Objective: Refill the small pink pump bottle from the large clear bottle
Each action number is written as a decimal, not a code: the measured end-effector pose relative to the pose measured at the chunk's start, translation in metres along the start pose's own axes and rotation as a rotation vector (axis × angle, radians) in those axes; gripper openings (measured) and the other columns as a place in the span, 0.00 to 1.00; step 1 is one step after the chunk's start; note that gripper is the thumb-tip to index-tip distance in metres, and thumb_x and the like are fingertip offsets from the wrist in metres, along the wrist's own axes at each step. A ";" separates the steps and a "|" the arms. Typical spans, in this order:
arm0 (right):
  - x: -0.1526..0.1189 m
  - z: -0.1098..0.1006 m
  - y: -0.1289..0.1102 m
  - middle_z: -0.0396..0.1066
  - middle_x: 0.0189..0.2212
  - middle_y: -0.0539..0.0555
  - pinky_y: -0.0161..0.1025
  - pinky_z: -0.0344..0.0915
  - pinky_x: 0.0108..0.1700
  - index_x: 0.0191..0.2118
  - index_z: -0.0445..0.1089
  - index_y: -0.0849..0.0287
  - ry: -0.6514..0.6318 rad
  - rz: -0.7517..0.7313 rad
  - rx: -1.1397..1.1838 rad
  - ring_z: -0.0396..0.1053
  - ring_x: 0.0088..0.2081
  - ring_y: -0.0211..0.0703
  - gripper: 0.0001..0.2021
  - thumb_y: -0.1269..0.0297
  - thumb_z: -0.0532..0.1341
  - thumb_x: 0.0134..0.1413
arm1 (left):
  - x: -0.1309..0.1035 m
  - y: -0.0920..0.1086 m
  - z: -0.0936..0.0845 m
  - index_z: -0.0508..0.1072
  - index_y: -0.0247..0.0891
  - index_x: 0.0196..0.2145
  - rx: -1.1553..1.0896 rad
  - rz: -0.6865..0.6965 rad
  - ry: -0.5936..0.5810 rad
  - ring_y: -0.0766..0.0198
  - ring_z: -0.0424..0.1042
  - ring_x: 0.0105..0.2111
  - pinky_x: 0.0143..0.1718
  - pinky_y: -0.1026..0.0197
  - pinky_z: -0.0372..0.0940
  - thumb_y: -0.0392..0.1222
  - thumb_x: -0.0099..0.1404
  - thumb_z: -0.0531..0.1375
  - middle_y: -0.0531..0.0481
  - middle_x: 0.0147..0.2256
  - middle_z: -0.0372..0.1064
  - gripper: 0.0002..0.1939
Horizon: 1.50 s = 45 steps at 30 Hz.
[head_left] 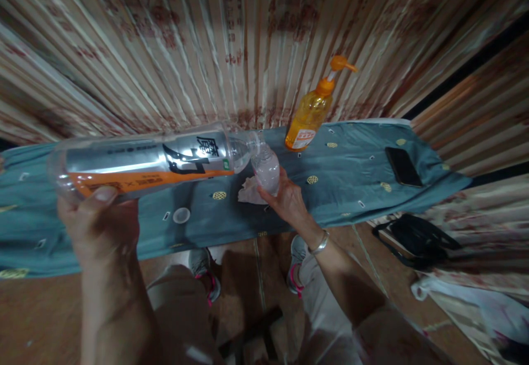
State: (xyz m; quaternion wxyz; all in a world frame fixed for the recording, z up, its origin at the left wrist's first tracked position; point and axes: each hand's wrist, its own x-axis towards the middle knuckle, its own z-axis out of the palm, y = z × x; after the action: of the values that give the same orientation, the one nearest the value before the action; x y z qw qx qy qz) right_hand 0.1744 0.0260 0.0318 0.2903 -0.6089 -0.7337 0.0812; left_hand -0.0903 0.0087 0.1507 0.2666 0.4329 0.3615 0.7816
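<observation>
My left hand (pixel 103 216) grips a large clear plastic bottle (pixel 149 161) with a silver and orange label near its base. The bottle lies almost level in the air, its neck pointing right. My right hand (pixel 287 197) is closed around a small clear bottle (pixel 266 169), tilted so that its mouth meets the large bottle's mouth. Whether liquid passes between them I cannot tell. Beneath the small bottle, a crumpled pale cloth or tissue (pixel 250 191) lies on the teal tablecloth (pixel 330 183). A round whitish cap or lid (pixel 181 215) rests to its left.
An orange pump bottle (pixel 308 114) stands at the table's back edge. A black phone (pixel 403 166) lies on the right end. Patterned curtains (pixel 256 45) hang behind. On the right, below table level, is a black bag (pixel 413 238).
</observation>
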 end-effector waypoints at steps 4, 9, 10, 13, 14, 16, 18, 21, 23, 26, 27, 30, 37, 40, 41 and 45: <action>0.000 0.002 0.002 0.77 0.38 0.66 0.43 0.70 0.38 0.62 0.54 0.71 0.032 -0.019 0.003 0.76 0.38 0.54 0.38 0.44 0.57 0.58 | -0.001 0.001 0.001 0.69 0.54 0.47 -0.020 -0.012 0.010 0.60 0.72 0.32 0.35 0.53 0.68 0.33 0.36 0.60 0.55 0.48 0.74 0.37; 0.000 0.001 0.002 0.77 0.39 0.66 0.42 0.70 0.38 0.62 0.54 0.71 0.029 -0.024 0.016 0.77 0.38 0.54 0.37 0.43 0.56 0.59 | -0.001 0.001 0.000 0.69 0.53 0.49 -0.012 -0.005 0.011 0.60 0.73 0.31 0.33 0.52 0.69 0.33 0.36 0.60 0.53 0.49 0.73 0.38; 0.000 0.001 0.002 0.77 0.39 0.66 0.42 0.70 0.38 0.62 0.55 0.71 0.025 -0.020 0.016 0.77 0.38 0.54 0.37 0.43 0.56 0.59 | -0.001 0.000 -0.001 0.69 0.53 0.49 -0.018 -0.001 0.009 0.60 0.73 0.31 0.33 0.53 0.69 0.33 0.36 0.60 0.53 0.49 0.73 0.38; 0.000 0.001 0.001 0.77 0.38 0.66 0.42 0.70 0.38 0.61 0.56 0.72 0.015 -0.012 0.013 0.77 0.38 0.53 0.37 0.43 0.56 0.59 | 0.000 -0.001 -0.001 0.69 0.53 0.48 -0.033 0.001 0.005 0.61 0.73 0.31 0.34 0.53 0.69 0.32 0.36 0.61 0.54 0.48 0.74 0.37; 0.000 0.001 0.001 0.77 0.38 0.66 0.42 0.70 0.38 0.61 0.56 0.72 0.015 -0.013 0.014 0.77 0.38 0.53 0.37 0.43 0.56 0.59 | 0.000 -0.001 -0.002 0.69 0.52 0.48 -0.034 -0.003 0.006 0.61 0.72 0.31 0.34 0.53 0.70 0.32 0.36 0.61 0.54 0.48 0.74 0.37; 0.000 0.001 0.001 0.77 0.38 0.66 0.42 0.70 0.38 0.61 0.55 0.72 0.024 -0.019 0.015 0.77 0.38 0.54 0.38 0.42 0.56 0.59 | 0.000 -0.001 -0.002 0.69 0.52 0.47 -0.027 -0.007 0.008 0.61 0.72 0.32 0.35 0.52 0.70 0.32 0.36 0.61 0.53 0.48 0.74 0.37; 0.000 0.002 0.001 0.77 0.38 0.66 0.43 0.70 0.38 0.62 0.55 0.72 0.035 -0.024 0.014 0.77 0.38 0.54 0.38 0.42 0.56 0.59 | -0.001 0.000 -0.001 0.70 0.51 0.47 -0.012 -0.005 0.014 0.61 0.72 0.32 0.35 0.51 0.70 0.33 0.36 0.60 0.53 0.47 0.74 0.36; 0.000 0.003 0.002 0.77 0.39 0.66 0.44 0.71 0.38 0.63 0.54 0.71 0.040 -0.025 0.013 0.77 0.39 0.55 0.38 0.42 0.56 0.59 | -0.001 0.001 0.000 0.70 0.51 0.47 0.015 -0.005 0.013 0.59 0.72 0.33 0.36 0.50 0.70 0.33 0.36 0.60 0.53 0.47 0.74 0.36; 0.000 0.003 0.003 0.77 0.40 0.67 0.44 0.71 0.39 0.63 0.54 0.71 0.040 -0.030 0.017 0.77 0.39 0.55 0.38 0.42 0.55 0.59 | -0.002 0.001 0.000 0.70 0.52 0.47 0.024 -0.008 0.013 0.59 0.72 0.33 0.36 0.50 0.70 0.34 0.37 0.60 0.53 0.46 0.74 0.36; 0.000 0.004 0.003 0.77 0.39 0.67 0.44 0.71 0.39 0.63 0.53 0.71 0.037 -0.038 0.019 0.77 0.39 0.54 0.39 0.41 0.55 0.59 | -0.001 0.001 0.000 0.69 0.52 0.48 0.017 -0.005 0.019 0.60 0.73 0.33 0.37 0.50 0.70 0.34 0.36 0.60 0.53 0.46 0.74 0.37; -0.001 0.003 0.003 0.77 0.39 0.67 0.44 0.71 0.39 0.63 0.53 0.71 0.036 -0.038 0.015 0.77 0.39 0.54 0.39 0.42 0.55 0.59 | -0.001 0.001 0.000 0.69 0.52 0.48 0.015 -0.002 0.015 0.60 0.73 0.33 0.37 0.50 0.70 0.34 0.36 0.60 0.53 0.47 0.74 0.37; -0.001 0.002 0.002 0.77 0.39 0.66 0.44 0.71 0.39 0.64 0.52 0.70 0.026 -0.031 -0.002 0.77 0.39 0.54 0.38 0.44 0.56 0.60 | -0.001 0.001 -0.001 0.69 0.52 0.47 0.015 0.001 -0.003 0.59 0.73 0.33 0.35 0.51 0.70 0.34 0.36 0.60 0.53 0.47 0.73 0.36; 0.001 -0.003 -0.002 0.77 0.40 0.66 0.44 0.71 0.40 0.64 0.52 0.70 -0.013 0.011 0.009 0.77 0.40 0.54 0.37 0.48 0.60 0.58 | -0.001 -0.003 -0.005 0.70 0.49 0.47 0.021 0.018 0.018 0.61 0.72 0.31 0.35 0.52 0.69 0.34 0.37 0.61 0.52 0.47 0.73 0.34; 0.000 -0.002 -0.002 0.77 0.40 0.66 0.45 0.71 0.40 0.64 0.52 0.67 -0.011 0.012 0.011 0.77 0.39 0.54 0.36 0.49 0.61 0.58 | 0.000 -0.002 -0.004 0.70 0.50 0.46 -0.008 0.013 0.014 0.61 0.72 0.31 0.35 0.53 0.69 0.33 0.35 0.60 0.53 0.46 0.74 0.36; 0.000 -0.002 -0.002 0.77 0.39 0.66 0.45 0.71 0.40 0.64 0.52 0.67 -0.008 0.012 0.008 0.76 0.39 0.54 0.36 0.49 0.61 0.58 | 0.001 -0.002 -0.003 0.70 0.51 0.46 -0.008 0.010 0.009 0.61 0.72 0.31 0.35 0.52 0.70 0.33 0.35 0.60 0.53 0.46 0.74 0.36; 0.000 0.000 0.000 0.77 0.40 0.67 0.45 0.72 0.40 0.63 0.53 0.71 0.009 -0.005 -0.004 0.76 0.40 0.55 0.38 0.48 0.61 0.57 | 0.001 -0.001 -0.002 0.70 0.52 0.47 0.027 0.005 0.006 0.60 0.72 0.32 0.35 0.51 0.70 0.34 0.36 0.59 0.53 0.46 0.74 0.36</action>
State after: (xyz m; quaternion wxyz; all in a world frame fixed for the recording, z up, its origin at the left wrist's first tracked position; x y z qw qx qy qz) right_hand 0.1740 0.0260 0.0317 0.2924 -0.6079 -0.7342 0.0764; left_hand -0.0923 0.0091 0.1494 0.2577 0.4350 0.3716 0.7786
